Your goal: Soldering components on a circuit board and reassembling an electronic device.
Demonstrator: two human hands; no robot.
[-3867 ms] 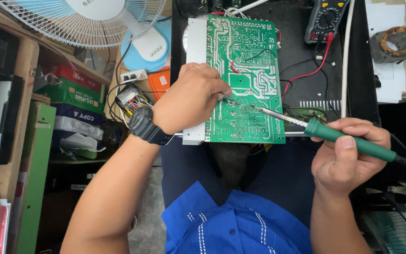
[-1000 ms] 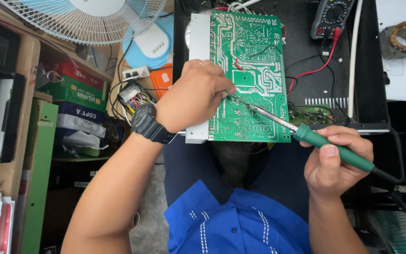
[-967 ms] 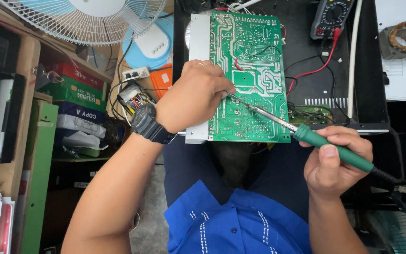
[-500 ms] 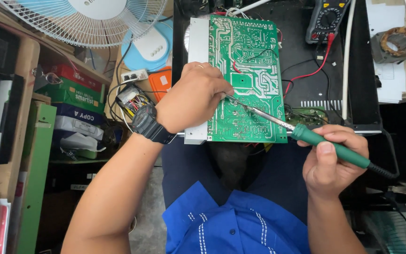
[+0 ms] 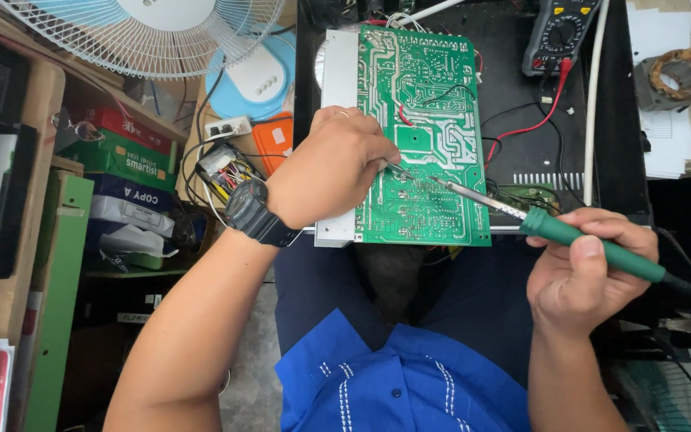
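Right hand [image 5: 581,272] grips the green soldering iron [image 5: 593,244], tip on the green circuit board [image 5: 421,120]; left hand [image 5: 331,176] closed, pressing the board's left edge.

We take this for a small electronics repair workshop. A bare green printed circuit board [image 5: 424,128] lies on a black metal chassis [image 5: 537,152], with a dark handheld multimeter [image 5: 560,34] and its red lead beside it. A green-handled soldering iron [image 5: 577,240] is at the board. A copper-wound coil [image 5: 680,74] sits on papers; stacked cardboard boxes [image 5: 125,172] crowd wooden shelves.
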